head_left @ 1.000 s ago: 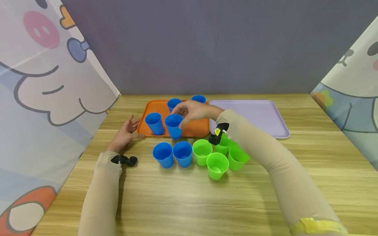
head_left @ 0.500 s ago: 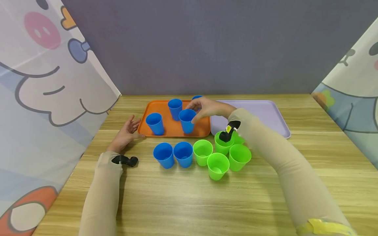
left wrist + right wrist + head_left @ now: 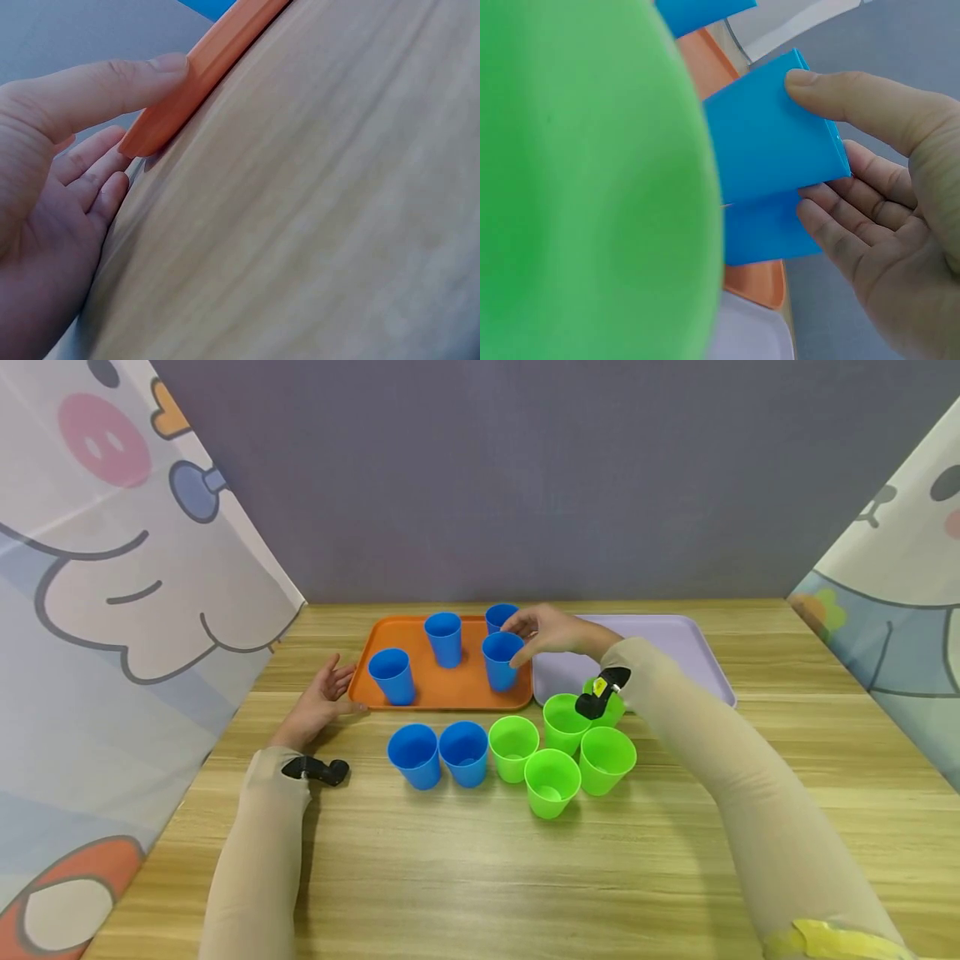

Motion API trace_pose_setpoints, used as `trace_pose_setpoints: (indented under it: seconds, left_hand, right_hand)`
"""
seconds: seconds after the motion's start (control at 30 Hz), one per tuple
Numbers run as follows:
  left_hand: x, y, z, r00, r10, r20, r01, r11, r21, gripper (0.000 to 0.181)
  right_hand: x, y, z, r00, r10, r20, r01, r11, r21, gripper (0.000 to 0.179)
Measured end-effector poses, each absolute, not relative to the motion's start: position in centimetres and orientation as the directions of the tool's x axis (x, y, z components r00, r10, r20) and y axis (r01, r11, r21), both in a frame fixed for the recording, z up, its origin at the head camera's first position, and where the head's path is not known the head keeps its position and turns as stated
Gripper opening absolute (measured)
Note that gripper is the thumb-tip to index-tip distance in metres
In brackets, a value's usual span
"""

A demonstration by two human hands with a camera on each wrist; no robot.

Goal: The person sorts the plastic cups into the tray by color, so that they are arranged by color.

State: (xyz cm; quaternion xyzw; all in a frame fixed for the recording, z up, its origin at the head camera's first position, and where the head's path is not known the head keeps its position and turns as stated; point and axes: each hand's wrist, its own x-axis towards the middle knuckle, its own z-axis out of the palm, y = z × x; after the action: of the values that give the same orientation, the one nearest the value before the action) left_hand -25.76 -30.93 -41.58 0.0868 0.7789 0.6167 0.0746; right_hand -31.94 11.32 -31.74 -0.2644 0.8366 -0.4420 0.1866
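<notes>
Nearest, smooth beige sleeves, the right one (image 3: 750, 777) bearing a shiny, wrinkled yellow patch (image 3: 843, 937), reach over a wood-grain tabletop (image 3: 465, 877). Five bright green, tapered plastic cups (image 3: 552, 785) stand clustered upright, with two deep-blue, smooth plastic cups (image 3: 463, 756) to their left. Black wrist devices (image 3: 600, 693) sit on both cuffs; the right one's yellow label is too small to read. The left hand (image 3: 317, 700) lies loosely spread, its thumb against the raised rim of an orange, round-cornered tray (image 3: 457, 685), gripping nothing. Beside that, a matching pale lavender tray (image 3: 637, 647) lies flat. The right hand (image 3: 551, 631), partly closed, pinches a blue tapered cup (image 3: 500, 664) near its rim, upright at the orange tray's right part; whether its base touches, I cannot tell. Three more blue cups (image 3: 446, 642) stand on that tray. Behind rises a matte grey panel (image 3: 510, 485), flanked by cartoon-printed sheets (image 3: 97, 585), the left one creased.
</notes>
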Motion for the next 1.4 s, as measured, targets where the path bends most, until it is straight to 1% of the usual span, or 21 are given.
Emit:
trace_pose_setpoints:
  seconds: [0.3, 0.5, 0.7, 0.93, 1.4]
  left_hand:
    - [-25.8, -31.1, -41.7, -0.974, 0.226, -0.022, 0.033, 0.236, 0.971, 0.114]
    - [-25.9, -31.1, -41.7, -0.973, 0.228, -0.017, 0.038, 0.234, 0.972, 0.114]
    - [-25.9, -31.1, -41.8, -0.974, 0.226, -0.011, 0.041, 0.227, 0.973, 0.114]
    - [-26.1, -31.2, -41.9, -0.974, 0.227, -0.009, 0.046, 0.234, 0.971, 0.115]
    - [-25.9, -31.0, -41.7, -0.974, 0.225, -0.009, 0.048, 0.244, 0.969, 0.115]
  right_hand:
    - [-32.4, 12.3, -32.3, -0.816, -0.575, -0.063, -0.264, 0.466, -0.845, 0.058]
    - [-32.7, 12.6, -32.2, -0.822, -0.561, -0.100, -0.256, 0.522, -0.814, 0.059]
    - [-32.6, 12.6, -32.0, -0.829, -0.545, -0.127, -0.237, 0.548, -0.802, 0.058]
    - [-32.5, 12.6, -31.8, -0.841, -0.519, -0.156, -0.199, 0.563, -0.802, 0.057]
    - [-32.5, 12.4, -31.8, -0.844, -0.507, -0.174, -0.177, 0.572, -0.801, 0.060]
